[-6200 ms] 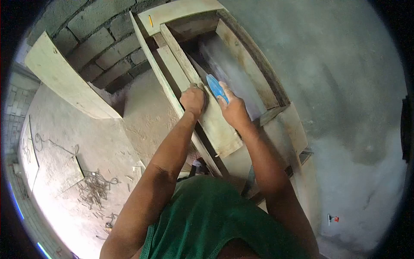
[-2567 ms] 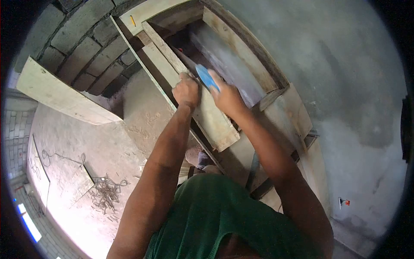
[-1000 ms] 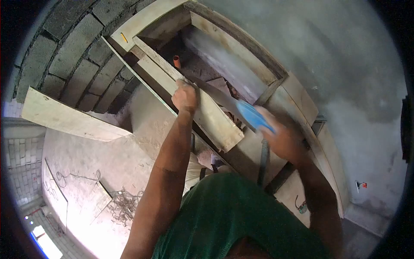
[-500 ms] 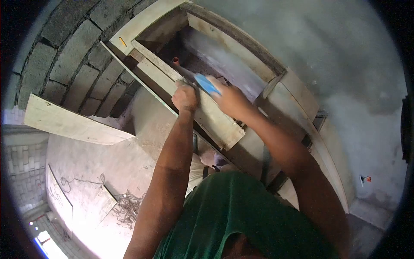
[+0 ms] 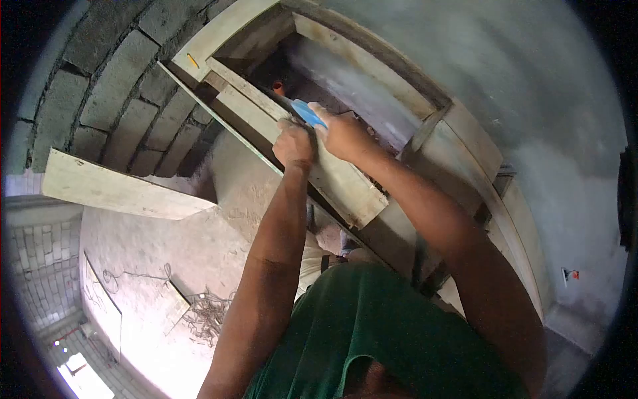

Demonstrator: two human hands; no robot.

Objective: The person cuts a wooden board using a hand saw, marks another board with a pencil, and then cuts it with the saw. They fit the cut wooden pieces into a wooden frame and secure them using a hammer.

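My left hand point(image 5: 292, 145) is curled over a pale wooden board point(image 5: 339, 189), gripping its far edge. The board lies slantwise in front of me, along the near side of a wooden frame point(image 5: 365, 60). Close beside the left hand, my right hand point(image 5: 344, 136) is wrapped round a tool with a bright blue handle point(image 5: 306, 112). The blue part sticks out from the fingers toward the upper left, over the board's far edge. Its working end is hard to make out.
A long thin panel point(image 5: 219, 118) runs along the near side. A pencil-like yellow stick point(image 5: 193, 60) lies on the frame's corner. Inside the frame stands an orange pipe end point(image 5: 278, 86). Another board point(image 5: 123, 186) leans at left by the block wall point(image 5: 126, 80). Tangled wire point(image 5: 209, 318) lies on the floor.
My right hand has moved slightly up and left with the blue-handled tool, which was blurred before. My left hand stays on the board. The view has shifted a little.
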